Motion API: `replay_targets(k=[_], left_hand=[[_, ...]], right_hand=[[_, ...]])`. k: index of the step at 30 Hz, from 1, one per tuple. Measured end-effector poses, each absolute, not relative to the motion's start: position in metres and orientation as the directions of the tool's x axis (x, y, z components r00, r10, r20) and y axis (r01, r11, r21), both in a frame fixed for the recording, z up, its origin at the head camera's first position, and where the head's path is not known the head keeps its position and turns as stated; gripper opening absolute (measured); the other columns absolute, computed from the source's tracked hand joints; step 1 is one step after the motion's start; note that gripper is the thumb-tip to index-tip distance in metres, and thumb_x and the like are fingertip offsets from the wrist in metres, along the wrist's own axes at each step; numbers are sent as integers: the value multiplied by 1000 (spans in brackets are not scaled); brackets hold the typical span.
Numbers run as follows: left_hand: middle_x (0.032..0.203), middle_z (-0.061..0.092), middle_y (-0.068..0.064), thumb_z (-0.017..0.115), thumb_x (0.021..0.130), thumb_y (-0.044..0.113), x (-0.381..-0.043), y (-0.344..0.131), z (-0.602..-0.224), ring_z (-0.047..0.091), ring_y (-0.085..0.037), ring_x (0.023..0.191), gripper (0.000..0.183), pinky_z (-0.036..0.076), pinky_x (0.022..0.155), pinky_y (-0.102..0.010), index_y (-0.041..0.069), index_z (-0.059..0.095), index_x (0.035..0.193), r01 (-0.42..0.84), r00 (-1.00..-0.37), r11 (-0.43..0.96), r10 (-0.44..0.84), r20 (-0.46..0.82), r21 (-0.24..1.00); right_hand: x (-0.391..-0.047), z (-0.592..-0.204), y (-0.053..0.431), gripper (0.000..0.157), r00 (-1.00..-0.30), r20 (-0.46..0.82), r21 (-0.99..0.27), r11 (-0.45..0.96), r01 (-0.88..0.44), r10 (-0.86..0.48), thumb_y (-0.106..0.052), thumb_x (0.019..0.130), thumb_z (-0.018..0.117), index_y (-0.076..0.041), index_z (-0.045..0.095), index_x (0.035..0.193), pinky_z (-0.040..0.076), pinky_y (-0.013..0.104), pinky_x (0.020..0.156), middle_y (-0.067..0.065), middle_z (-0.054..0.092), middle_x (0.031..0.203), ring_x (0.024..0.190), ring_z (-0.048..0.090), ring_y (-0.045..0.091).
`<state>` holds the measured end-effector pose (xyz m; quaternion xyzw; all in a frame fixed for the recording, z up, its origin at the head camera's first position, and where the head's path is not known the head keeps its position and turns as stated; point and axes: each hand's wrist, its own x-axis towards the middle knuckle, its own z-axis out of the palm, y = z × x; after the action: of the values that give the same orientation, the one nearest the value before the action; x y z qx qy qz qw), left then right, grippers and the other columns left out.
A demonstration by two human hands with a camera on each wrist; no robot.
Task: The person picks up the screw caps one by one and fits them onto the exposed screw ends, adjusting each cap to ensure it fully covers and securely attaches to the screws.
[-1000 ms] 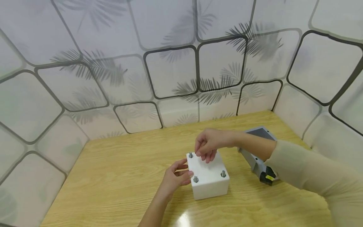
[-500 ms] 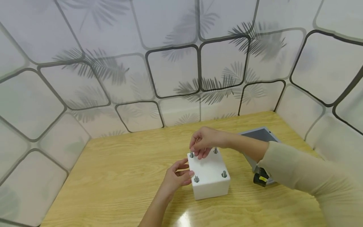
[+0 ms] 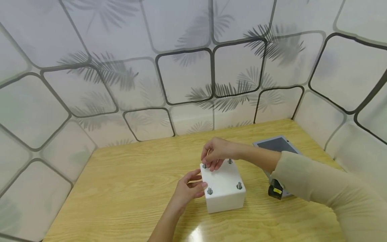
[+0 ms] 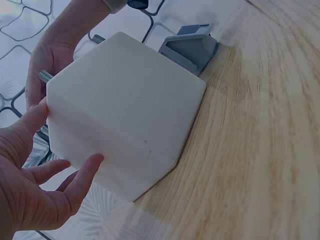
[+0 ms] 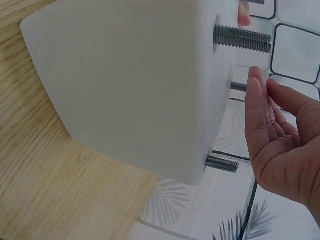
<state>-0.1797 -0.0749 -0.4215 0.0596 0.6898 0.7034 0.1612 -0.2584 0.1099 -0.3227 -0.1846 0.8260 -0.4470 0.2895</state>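
Note:
A white block stands on the wooden table, with a threaded metal stud rising near each corner of its top. My left hand holds its left side, thumb on the top edge and fingers spread along the side face. At the back left corner, my right hand pinches the top of a stud between thumb and forefinger; the fingertips hide its upper end. The front left stud, front right stud and back right stud stand free of the fingers, each with metal hardware at its base.
To the right, partly behind the right forearm, lies a grey tray on the table. A black object with a yellow label shows below the right sleeve. Patterned curtains enclose the table's back and sides.
My right hand has moved left, from over the block's top to the back left stud, then lowered slightly onto it. The back right stud has come into view. My left hand keeps its place.

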Motion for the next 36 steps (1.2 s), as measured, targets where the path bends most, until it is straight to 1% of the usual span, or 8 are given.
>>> replay_targets(k=[7,20,36], left_hand=[[127,46,-22,72,85,19,-181,-76,-422,58,-22,101,67,56,85,-42,0,40,140,-144,-940,6,313,-138,990],[126,46,-21,73,84,21,-181,-77,-422,58,-21,100,68,56,86,-41,1,41,140,-146,-938,3,317,-139,989],[126,45,-22,73,84,21,-182,-77,-422,57,-22,100,68,56,86,-43,0,41,140,-139,-937,-4,324,-130,990]], right_hand=[[-258,-322,109,10,-770,-310,-840,539,-52,-557,-8,88,66,0,65,93,60,31,57,8,67,70,58,66,15],[-258,-322,107,10,-751,-321,-853,520,-35,-577,-8,88,66,1,65,93,59,29,57,8,66,69,58,66,14],[-260,-326,106,8,-739,-334,-854,520,-25,-585,-7,88,65,1,65,91,59,30,57,8,66,68,58,66,15]])
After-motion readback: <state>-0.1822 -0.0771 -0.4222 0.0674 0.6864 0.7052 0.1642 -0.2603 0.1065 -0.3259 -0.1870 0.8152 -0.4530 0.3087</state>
